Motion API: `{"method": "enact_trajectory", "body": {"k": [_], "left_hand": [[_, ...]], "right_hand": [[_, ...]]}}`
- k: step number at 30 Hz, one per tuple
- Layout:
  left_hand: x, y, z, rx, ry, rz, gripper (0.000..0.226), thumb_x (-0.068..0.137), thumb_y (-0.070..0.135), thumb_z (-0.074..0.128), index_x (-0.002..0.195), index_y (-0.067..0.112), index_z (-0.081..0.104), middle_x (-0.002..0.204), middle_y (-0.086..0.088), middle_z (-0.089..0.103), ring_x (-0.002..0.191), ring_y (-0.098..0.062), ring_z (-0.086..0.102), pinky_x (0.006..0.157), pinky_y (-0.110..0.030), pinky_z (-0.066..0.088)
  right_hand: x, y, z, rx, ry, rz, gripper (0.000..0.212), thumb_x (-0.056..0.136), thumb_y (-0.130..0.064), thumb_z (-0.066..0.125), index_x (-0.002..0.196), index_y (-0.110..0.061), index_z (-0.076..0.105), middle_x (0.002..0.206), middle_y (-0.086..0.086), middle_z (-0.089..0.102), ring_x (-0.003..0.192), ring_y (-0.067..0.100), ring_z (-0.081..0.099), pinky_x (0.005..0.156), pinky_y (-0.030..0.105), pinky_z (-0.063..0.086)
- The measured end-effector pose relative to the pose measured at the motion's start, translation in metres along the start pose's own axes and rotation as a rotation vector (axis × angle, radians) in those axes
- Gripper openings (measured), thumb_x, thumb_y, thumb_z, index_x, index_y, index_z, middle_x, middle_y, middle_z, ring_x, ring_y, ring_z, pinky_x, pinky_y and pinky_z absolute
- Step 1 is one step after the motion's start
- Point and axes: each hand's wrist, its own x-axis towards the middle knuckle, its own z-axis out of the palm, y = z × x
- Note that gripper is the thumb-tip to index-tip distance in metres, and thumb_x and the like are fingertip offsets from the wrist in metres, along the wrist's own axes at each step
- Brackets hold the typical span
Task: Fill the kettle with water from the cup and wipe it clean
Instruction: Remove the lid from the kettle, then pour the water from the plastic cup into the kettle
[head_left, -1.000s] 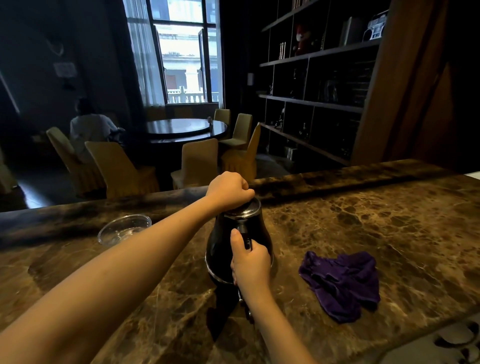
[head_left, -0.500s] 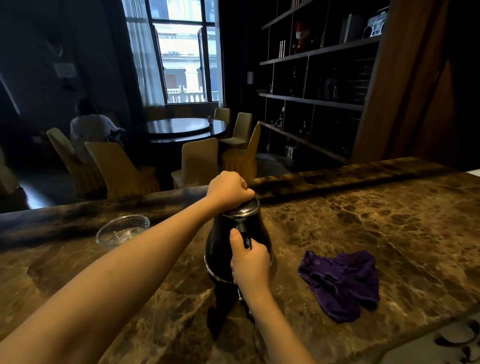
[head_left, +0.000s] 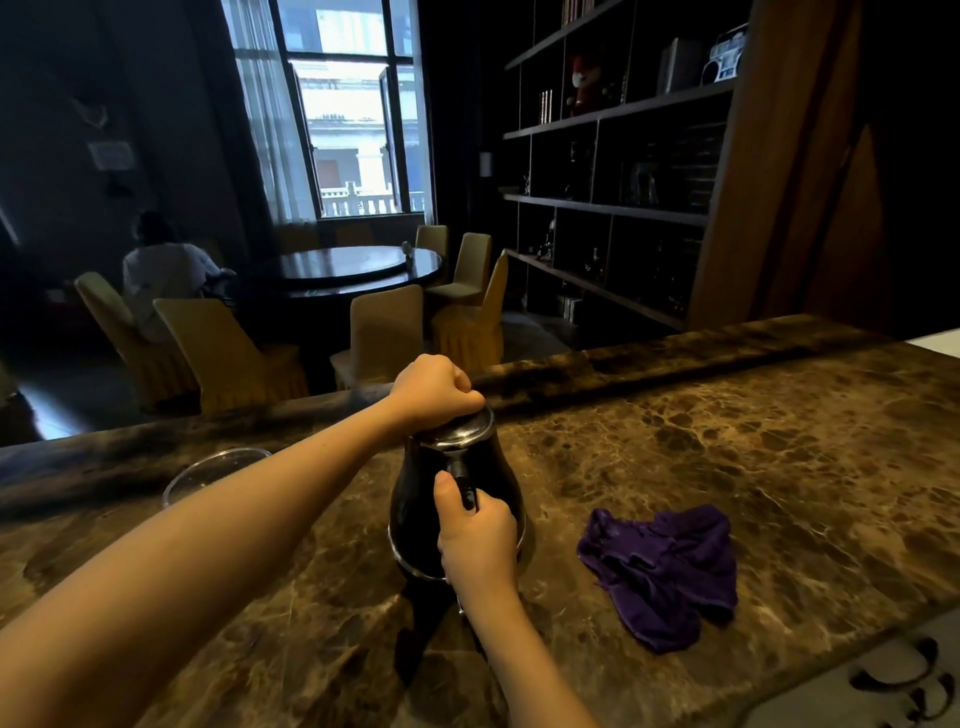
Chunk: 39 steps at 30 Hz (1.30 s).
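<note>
A black kettle (head_left: 498, 467) with a shiny lid stands upright on the brown marble counter (head_left: 727, 441). My left hand (head_left: 434, 389) is closed over the lid on top of it. My right hand (head_left: 478, 540) grips the kettle's handle on the near side. A clear cup (head_left: 208, 470) sits to the left, partly hidden behind my left forearm. A crumpled purple cloth (head_left: 665, 571) lies on the counter to the right of the kettle.
The counter has a raised dark ledge (head_left: 675, 353) along its far edge. Beyond it are a round table (head_left: 353, 270) with covered chairs, a seated person (head_left: 161, 275) and dark shelving (head_left: 613, 197). The counter's near right edge (head_left: 831, 644) meets a patterned surface.
Both hands stay on the kettle; the left hand on the lid has shifted only slightly. The cup and cloth have not moved.
</note>
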Motion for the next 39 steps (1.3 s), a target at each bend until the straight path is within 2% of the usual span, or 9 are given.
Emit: {"method": "enact_trajectory", "body": {"k": [3, 6, 10, 13, 17, 21, 27, 31, 39], "left_hand": [[0.007, 0.001, -0.012, -0.195, 0.12, -0.023, 0.03, 0.075, 0.014, 0.061, 0.046, 0.01, 0.055, 0.045, -0.002, 0.04, 0.035, -0.004, 0.036, 0.041, -0.015, 0.033], [0.007, 0.008, -0.019, -0.064, 0.082, 0.033, 0.025, 0.077, 0.014, 0.061, 0.061, -0.005, 0.065, 0.048, -0.003, 0.046, 0.045, -0.007, 0.041, 0.038, -0.009, 0.032], [0.001, 0.012, -0.024, -0.059, 0.106, 0.094, 0.027, 0.077, 0.013, 0.06, 0.053, 0.0, 0.059, 0.045, -0.003, 0.041, 0.046, -0.009, 0.036, 0.038, -0.009, 0.03], [-0.007, 0.009, -0.03, -0.051, 0.16, 0.114, 0.028, 0.078, 0.016, 0.06, 0.057, -0.003, 0.063, 0.051, -0.008, 0.05, 0.048, -0.009, 0.042, 0.041, -0.008, 0.032], [-0.035, -0.001, -0.046, -0.08, 0.287, 0.119, 0.039, 0.08, 0.014, 0.06, 0.042, 0.019, 0.052, 0.047, 0.001, 0.048, 0.041, 0.001, 0.048, 0.041, -0.005, 0.033], [-0.086, -0.035, -0.049, -0.027, 0.427, 0.114, 0.042, 0.079, 0.013, 0.06, 0.041, 0.022, 0.048, 0.043, 0.004, 0.044, 0.046, -0.002, 0.049, 0.046, -0.012, 0.035], [-0.168, -0.109, 0.007, -0.055, 0.269, -0.036, 0.03, 0.08, 0.017, 0.062, 0.051, 0.011, 0.061, 0.057, -0.003, 0.058, 0.067, -0.016, 0.057, 0.057, -0.021, 0.044], [-0.195, -0.145, 0.046, 0.143, 0.231, -0.095, 0.04, 0.072, 0.043, 0.047, 0.041, 0.017, 0.05, 0.05, 0.007, 0.045, 0.047, -0.009, 0.048, 0.049, -0.023, 0.032], [-0.207, -0.155, 0.066, 0.348, 0.317, -0.008, 0.038, 0.075, 0.037, 0.044, 0.045, 0.015, 0.055, 0.051, 0.0, 0.053, 0.046, -0.018, 0.053, 0.043, -0.023, 0.032]], "right_hand": [[-0.001, 0.001, -0.002, 0.005, -0.015, -0.014, 0.043, 0.081, -0.045, 0.054, 0.045, -0.023, 0.045, 0.037, -0.007, 0.044, 0.042, 0.012, 0.042, 0.05, 0.032, 0.033], [-0.003, 0.002, -0.001, -0.003, -0.012, -0.014, 0.043, 0.076, -0.051, 0.053, 0.043, -0.023, 0.045, 0.037, -0.007, 0.044, 0.043, 0.013, 0.042, 0.052, 0.033, 0.034], [-0.002, 0.002, 0.0, -0.023, -0.007, -0.017, 0.048, 0.081, -0.044, 0.054, 0.039, -0.023, 0.044, 0.034, -0.008, 0.043, 0.041, 0.012, 0.041, 0.051, 0.031, 0.033], [0.0, 0.003, 0.0, -0.022, 0.002, -0.028, 0.047, 0.078, -0.048, 0.053, 0.038, -0.025, 0.047, 0.035, -0.008, 0.044, 0.042, 0.013, 0.043, 0.052, 0.033, 0.035], [0.001, 0.004, 0.0, -0.026, 0.007, -0.032, 0.047, 0.079, -0.047, 0.053, 0.041, -0.02, 0.047, 0.037, -0.006, 0.045, 0.044, 0.018, 0.046, 0.052, 0.036, 0.037], [0.005, 0.007, -0.001, -0.049, 0.0, -0.006, 0.049, 0.068, -0.062, 0.049, 0.039, -0.023, 0.048, 0.038, -0.005, 0.042, 0.045, 0.022, 0.045, 0.052, 0.038, 0.038], [0.012, 0.008, -0.003, -0.039, -0.028, 0.029, 0.051, 0.063, -0.065, 0.049, 0.037, -0.021, 0.047, 0.037, -0.005, 0.041, 0.044, 0.024, 0.043, 0.053, 0.038, 0.037], [0.011, 0.004, -0.005, -0.035, -0.053, 0.025, 0.051, 0.072, -0.056, 0.05, 0.036, -0.021, 0.049, 0.034, -0.006, 0.042, 0.042, 0.022, 0.044, 0.054, 0.037, 0.037], [0.008, -0.001, -0.007, -0.017, -0.086, 0.006, 0.048, 0.084, -0.043, 0.051, 0.041, -0.021, 0.045, 0.034, -0.007, 0.043, 0.04, 0.018, 0.043, 0.049, 0.033, 0.035]]}}
